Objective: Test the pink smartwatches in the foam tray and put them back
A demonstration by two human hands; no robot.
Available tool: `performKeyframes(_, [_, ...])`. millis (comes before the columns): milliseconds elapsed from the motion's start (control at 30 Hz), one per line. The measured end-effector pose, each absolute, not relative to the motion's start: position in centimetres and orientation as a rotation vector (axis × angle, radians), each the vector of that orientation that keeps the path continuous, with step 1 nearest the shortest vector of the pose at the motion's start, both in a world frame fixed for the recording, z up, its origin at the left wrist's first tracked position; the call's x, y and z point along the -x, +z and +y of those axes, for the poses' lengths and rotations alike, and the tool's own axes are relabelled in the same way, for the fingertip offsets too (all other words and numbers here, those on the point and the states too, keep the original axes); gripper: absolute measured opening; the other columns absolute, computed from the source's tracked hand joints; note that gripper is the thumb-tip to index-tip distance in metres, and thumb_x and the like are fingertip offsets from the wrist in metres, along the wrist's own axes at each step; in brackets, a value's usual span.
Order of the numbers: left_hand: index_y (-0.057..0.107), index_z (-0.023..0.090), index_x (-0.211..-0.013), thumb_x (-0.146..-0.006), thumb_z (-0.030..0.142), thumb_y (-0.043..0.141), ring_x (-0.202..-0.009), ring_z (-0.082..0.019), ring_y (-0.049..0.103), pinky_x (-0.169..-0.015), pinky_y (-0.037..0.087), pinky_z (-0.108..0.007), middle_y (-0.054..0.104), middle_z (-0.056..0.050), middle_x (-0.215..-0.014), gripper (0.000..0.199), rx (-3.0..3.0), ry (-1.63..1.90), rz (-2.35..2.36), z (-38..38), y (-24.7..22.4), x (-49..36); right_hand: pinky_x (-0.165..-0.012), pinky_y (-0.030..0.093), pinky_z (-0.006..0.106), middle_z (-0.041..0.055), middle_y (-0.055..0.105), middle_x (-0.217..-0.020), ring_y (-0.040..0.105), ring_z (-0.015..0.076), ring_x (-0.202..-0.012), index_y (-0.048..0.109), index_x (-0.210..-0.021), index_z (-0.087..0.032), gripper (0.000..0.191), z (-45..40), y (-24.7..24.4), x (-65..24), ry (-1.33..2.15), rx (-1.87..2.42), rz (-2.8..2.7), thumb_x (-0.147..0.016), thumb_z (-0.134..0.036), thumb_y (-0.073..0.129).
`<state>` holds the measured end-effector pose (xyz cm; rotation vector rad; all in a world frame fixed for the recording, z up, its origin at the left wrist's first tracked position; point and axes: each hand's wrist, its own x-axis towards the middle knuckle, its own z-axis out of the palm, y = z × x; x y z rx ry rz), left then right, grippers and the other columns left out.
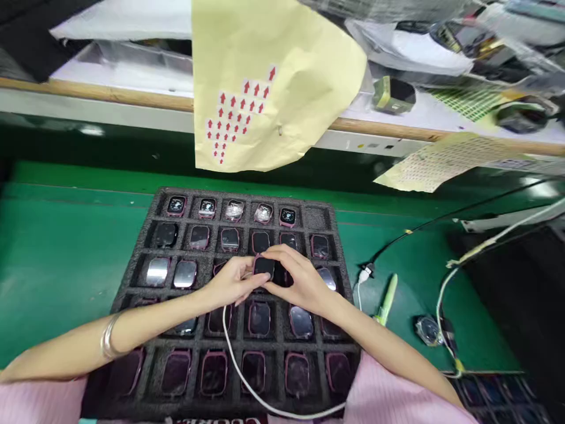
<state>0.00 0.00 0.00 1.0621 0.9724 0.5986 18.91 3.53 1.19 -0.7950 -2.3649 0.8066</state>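
Note:
A square smartwatch [265,268] with a dark screen and a pinkish-purple case is held between both hands above the foam tray [320,218]. My left hand [233,281] pinches the watch's left side, its thumb on the lower edge. From under that hand runs a white cable [247,383]; its end is hidden by the fingers. My right hand [304,281] grips the upper and right edges of the watch between fingers and thumb. Around them, similar watches [214,372] lie in the tray's compartments. Several watches in the far row [207,207] show lit screens.
Right of the tray lie a white USB plug [364,274] joined to a black cable, a green-handled tool [388,299] and a round watch [427,330]. A yellow sheet with red arrow stickers [273,118] hangs off the shelf above. Another watch tray [498,397] sits lower right.

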Motion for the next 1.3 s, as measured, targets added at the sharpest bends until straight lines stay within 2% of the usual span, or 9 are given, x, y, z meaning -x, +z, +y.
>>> performKeyframes(133, [0.056, 0.012, -0.087, -0.084, 0.044, 0.06, -0.04, -0.006, 0.039, -0.041, 0.031, -0.018, 0.045, 0.008, -0.051, 0.032, -1.063, 0.687, 0.971, -0.1, 0.5, -0.1, -0.079, 0.054, 0.042, 0.0117, 0.062, -0.105, 0.061, 0.0255, -0.097, 0.05, -0.116, -0.019, 0.037, 3.6, 1.4, -18.6, 0.832, 0.755, -2.334, -0.084, -0.027, 0.066])
performKeyframes(200, [0.057, 0.012, -0.086, -0.083, 0.04, 0.062, -0.055, -0.009, 0.047, -0.053, 0.039, -0.02, 0.052, 0.004, -0.062, 0.029, -1.074, 0.743, 0.957, -0.2, 0.4, -0.2, -0.077, 0.054, 0.042, 0.0107, 0.063, -0.102, 0.062, 0.025, -0.094, 0.051, -0.115, -0.02, 0.036, 3.6, 1.4, -18.6, 0.816, 0.754, -2.327, -0.083, -0.027, 0.066])
performKeyframes(300, [0.059, 0.011, -0.087, -0.083, 0.037, 0.062, -0.068, -0.012, 0.05, -0.063, 0.041, -0.022, 0.055, 0.001, -0.074, 0.026, -1.091, 0.748, 0.951, -0.2, -0.1, -0.1, -0.077, 0.053, 0.042, 0.0104, 0.063, -0.101, 0.061, 0.0246, -0.093, 0.05, -0.115, -0.019, 0.037, 3.6, 1.3, -18.7, 0.805, 0.756, -2.318, -0.083, -0.026, 0.066])
performKeyframes(733, [0.06, 0.011, -0.088, -0.082, 0.041, 0.063, -0.071, -0.014, 0.049, -0.066, 0.041, -0.024, 0.054, -0.001, -0.076, 0.031, -1.086, 0.733, 0.954, -0.2, -0.4, -0.1, -0.079, 0.051, 0.041, 0.0111, 0.063, -0.103, 0.061, 0.0241, -0.095, 0.051, -0.116, -0.017, 0.039, 3.5, 1.2, -18.7, 0.816, 0.755, -2.306, -0.082, -0.026, 0.068])
performKeyframes(833, [0.06, 0.01, -0.091, -0.082, 0.04, 0.062, -0.069, -0.013, 0.049, -0.064, 0.041, -0.024, 0.053, 0.0, -0.074, 0.031, -1.085, 0.73, 0.947, -0.1, -0.4, -0.1, -0.078, 0.051, 0.04, 0.0111, 0.063, -0.102, 0.061, 0.0239, -0.094, 0.051, -0.116, -0.017, 0.039, 3.5, 1.3, -18.7, 0.799, 0.757, -2.309, -0.082, -0.025, 0.068])
performKeyframes(1033, [0.06, 0.011, -0.09, -0.082, 0.04, 0.063, -0.077, -0.016, 0.053, -0.071, 0.044, -0.026, 0.058, -0.002, -0.08, 0.03, -1.101, 0.736, 0.943, 0.0, -0.5, -0.1, -0.079, 0.051, 0.041, 0.0115, 0.063, -0.103, 0.061, 0.0244, -0.095, 0.051, -0.116, -0.017, 0.041, 3.4, 1.3, -18.7, 0.777, 0.755, -2.31, -0.081, -0.024, 0.069])
performKeyframes(1300, [0.059, 0.011, -0.091, -0.083, 0.035, 0.06, -0.074, -0.015, 0.05, -0.068, 0.042, -0.025, 0.055, -0.002, -0.078, 0.025, -1.158, 0.721, 0.948, -0.1, -1.0, -0.1, -0.078, 0.052, 0.041, 0.0115, 0.063, -0.103, 0.061, 0.0243, -0.093, 0.051, -0.116, -0.018, 0.038, 3.3, 1.3, -18.8, 0.769, 0.765, -2.319, -0.082, -0.026, 0.068])
